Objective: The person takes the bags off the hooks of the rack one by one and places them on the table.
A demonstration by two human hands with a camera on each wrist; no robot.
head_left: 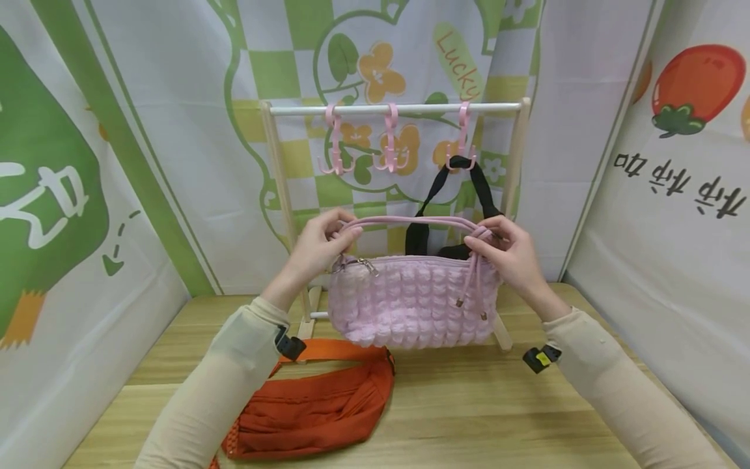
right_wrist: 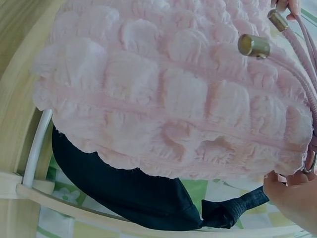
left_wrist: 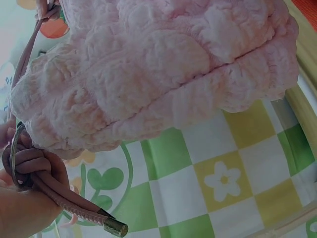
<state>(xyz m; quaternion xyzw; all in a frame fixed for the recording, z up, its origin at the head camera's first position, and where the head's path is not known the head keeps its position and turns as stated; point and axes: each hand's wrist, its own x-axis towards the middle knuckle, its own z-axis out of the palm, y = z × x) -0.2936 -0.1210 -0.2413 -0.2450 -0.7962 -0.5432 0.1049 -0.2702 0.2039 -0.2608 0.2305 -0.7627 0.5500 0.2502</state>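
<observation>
A pink puffy quilted handbag (head_left: 413,303) hangs upright in front of the rack, held up by its thin strap (head_left: 410,220). My left hand (head_left: 322,244) pinches the strap's left end, by the metal ring and knot seen in the left wrist view. At the other end, my right hand (head_left: 508,253) grips the strap beside its knot, and two metal-tipped cord ends dangle there. Behind the handbag a black bag (right_wrist: 129,186) hangs by its strap from the right pink hook (head_left: 463,140). An orange-red bag (head_left: 316,407) lies on the table below my left forearm.
A wooden rack with a white rod (head_left: 404,109) stands at the back of the table (head_left: 498,404). The left hook (head_left: 335,140) and middle hook (head_left: 390,140) carry no bag. Printed cloth walls (head_left: 170,85) enclose the back and sides.
</observation>
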